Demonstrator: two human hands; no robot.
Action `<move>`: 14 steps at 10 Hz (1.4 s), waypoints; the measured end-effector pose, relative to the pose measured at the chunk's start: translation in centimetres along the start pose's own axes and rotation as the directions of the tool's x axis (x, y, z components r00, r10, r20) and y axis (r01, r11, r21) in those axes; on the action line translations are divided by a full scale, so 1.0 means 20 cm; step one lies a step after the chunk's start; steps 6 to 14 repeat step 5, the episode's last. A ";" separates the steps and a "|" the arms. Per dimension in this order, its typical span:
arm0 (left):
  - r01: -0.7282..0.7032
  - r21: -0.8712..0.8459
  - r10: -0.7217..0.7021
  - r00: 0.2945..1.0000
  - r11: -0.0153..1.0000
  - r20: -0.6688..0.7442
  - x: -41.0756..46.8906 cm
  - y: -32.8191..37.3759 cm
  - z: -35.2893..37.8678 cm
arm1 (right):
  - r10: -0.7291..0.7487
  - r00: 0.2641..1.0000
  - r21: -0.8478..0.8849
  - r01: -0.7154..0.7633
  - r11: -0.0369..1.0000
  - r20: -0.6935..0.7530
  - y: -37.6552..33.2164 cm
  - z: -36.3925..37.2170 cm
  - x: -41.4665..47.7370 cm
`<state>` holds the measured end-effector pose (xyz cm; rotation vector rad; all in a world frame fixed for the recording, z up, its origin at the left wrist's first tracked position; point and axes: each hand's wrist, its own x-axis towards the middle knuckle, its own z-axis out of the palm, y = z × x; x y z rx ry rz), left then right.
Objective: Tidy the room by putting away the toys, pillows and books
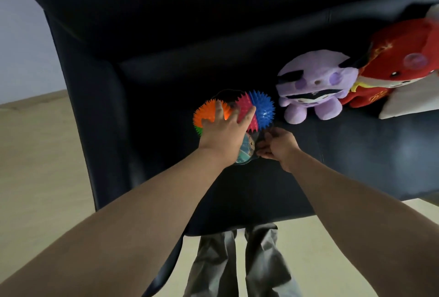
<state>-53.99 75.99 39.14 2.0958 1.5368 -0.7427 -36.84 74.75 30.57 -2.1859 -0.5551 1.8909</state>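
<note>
Head view: left hand (pixel 223 130) presses spiky balls (pixel 263 109), right hand (pixel 278 145) pinches clear bag (pixel 245 153).

Orange ball (pixel 209 112), blue-red ball (pixel 260 110), purple plush (pixel 313 85), seemingly black sofa (pixel 190 35).

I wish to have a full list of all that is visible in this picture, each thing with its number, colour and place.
orange spiky ball: one, orange and green, on the sofa seat
blue spiky ball: one, blue and red, beside the orange one
clear bag: one, transparent, apparently around the balls
purple plush: one, purple, right of the balls
red plush: one, red, against the purple plush
white pillow: one, white, far right
sofa: one, dark
floor: light wood
trousers: grey, bottom centre
left hand: fingers spread on the balls
right hand: fingers pinch the bag's edge
</note>
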 end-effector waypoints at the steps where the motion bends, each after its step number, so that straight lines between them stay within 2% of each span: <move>1: -0.012 0.008 0.012 1.000 1.000 0.012 0.02 0.02 0.05 | 0.022 1.000 0.024 -0.022 0.999 -0.013 0.04 0.01 0.02; 2: -0.017 0.003 0.017 1.000 1.000 0.003 0.07 0.01 0.06 | 0.018 0.999 0.066 -0.016 0.998 -0.027 0.06 0.01 0.05; 3: 0.010 -0.009 -0.010 1.000 1.000 0.019 0.11 0.02 0.08 | 0.006 0.997 0.015 -0.005 1.000 -0.083 0.06 0.03 0.08; 4: 0.011 -0.034 -0.010 0.999 0.999 0.032 0.12 0.05 0.10 | 0.064 0.986 0.062 -0.055 0.997 -0.154 0.08 0.05 0.11; 5: 0.015 -0.074 -0.013 1.000 0.997 0.022 0.11 0.05 0.14 | 0.071 0.979 0.028 -0.067 0.997 -0.190 0.10 0.06 0.07; 14: 0.015 -0.074 -0.013 1.000 0.997 0.022 0.11 0.05 0.14 | 0.071 0.979 0.028 -0.067 0.997 -0.190 0.10 0.06 0.07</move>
